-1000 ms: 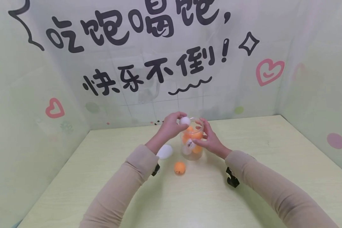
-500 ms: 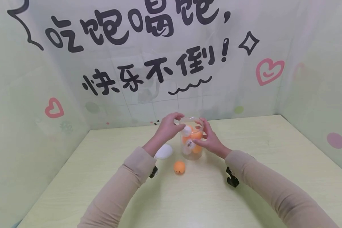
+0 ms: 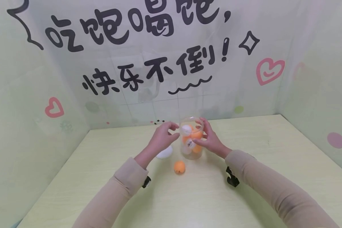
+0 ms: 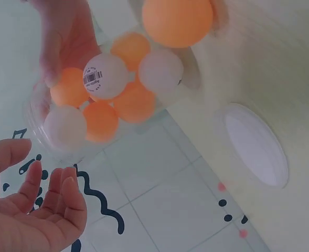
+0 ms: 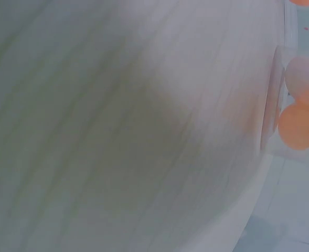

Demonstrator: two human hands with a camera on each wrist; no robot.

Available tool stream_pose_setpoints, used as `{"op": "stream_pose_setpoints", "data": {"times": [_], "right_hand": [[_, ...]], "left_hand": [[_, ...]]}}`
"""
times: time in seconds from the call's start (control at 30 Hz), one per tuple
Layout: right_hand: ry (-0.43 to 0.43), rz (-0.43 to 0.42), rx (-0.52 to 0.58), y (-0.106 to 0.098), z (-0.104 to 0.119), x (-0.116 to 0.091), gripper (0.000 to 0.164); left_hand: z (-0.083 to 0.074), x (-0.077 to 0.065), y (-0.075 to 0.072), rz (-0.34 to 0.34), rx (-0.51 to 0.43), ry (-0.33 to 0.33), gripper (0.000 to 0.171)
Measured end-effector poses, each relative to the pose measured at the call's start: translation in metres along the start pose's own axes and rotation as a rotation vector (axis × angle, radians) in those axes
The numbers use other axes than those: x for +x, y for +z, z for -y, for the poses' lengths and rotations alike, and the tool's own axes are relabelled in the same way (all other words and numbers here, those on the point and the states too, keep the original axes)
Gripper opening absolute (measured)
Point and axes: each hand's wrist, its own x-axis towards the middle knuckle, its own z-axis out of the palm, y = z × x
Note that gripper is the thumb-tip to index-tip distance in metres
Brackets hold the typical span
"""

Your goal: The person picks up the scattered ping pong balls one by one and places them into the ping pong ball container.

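Note:
A clear plastic jar (image 3: 194, 155) stands upright on the table, with several orange and white ping-pong balls inside. My right hand (image 3: 211, 139) grips the jar from its right side, thumb in front and fingers behind. Just left of the rim, my left hand (image 3: 163, 136) holds nothing, its fingers loosely bent and apart from the jar. A white ping-pong ball (image 4: 65, 127) lies at the top of the pile, near the jar's mouth. One orange ping-pong ball (image 3: 179, 167) sits on the table in front of the jar. The right wrist view shows only the jar's base and a fingertip.
A flat white round lid (image 3: 164, 152) lies on the table left of the jar, partly behind my left wrist. The pale wood table (image 3: 262, 148) meets a printed wall sheet (image 3: 148, 107) close behind the jar.
My left hand has let go of the white ping-pong ball inside the jar and drawn back left and down from the rim. My right hand has stayed on the jar.

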Motion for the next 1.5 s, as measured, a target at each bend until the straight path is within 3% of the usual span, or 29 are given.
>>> {"op": "stream_pose_setpoints", "data": {"times": [0.37, 0.6, 0.73, 1.1, 1.27, 1.5], "right_hand": [[0.002, 0.001, -0.02, 0.0, 0.001, 0.0, 0.078], [-0.02, -0.009, -0.005, -0.001, -0.017, 0.005, 0.08], [-0.032, -0.018, -0.01, -0.002, -0.029, 0.008, 0.081], [-0.01, -0.01, -0.006, -0.001, -0.022, 0.006, 0.08], [-0.027, -0.006, 0.004, 0.001, -0.012, 0.003, 0.079], [-0.038, -0.017, -0.009, 0.0, -0.03, 0.007, 0.08]], "left_hand": [[0.026, -0.019, 0.02, 0.119, 0.066, -0.031, 0.03], [0.04, -0.029, 0.035, 0.297, 0.19, 0.052, 0.033], [0.046, -0.035, 0.04, 0.355, 0.212, 0.067, 0.034], [0.048, -0.043, 0.043, 0.382, 0.274, 0.044, 0.043], [0.047, -0.044, 0.044, 0.396, 0.304, 0.081, 0.036], [0.047, -0.045, 0.045, 0.408, 0.286, 0.066, 0.032]]}}
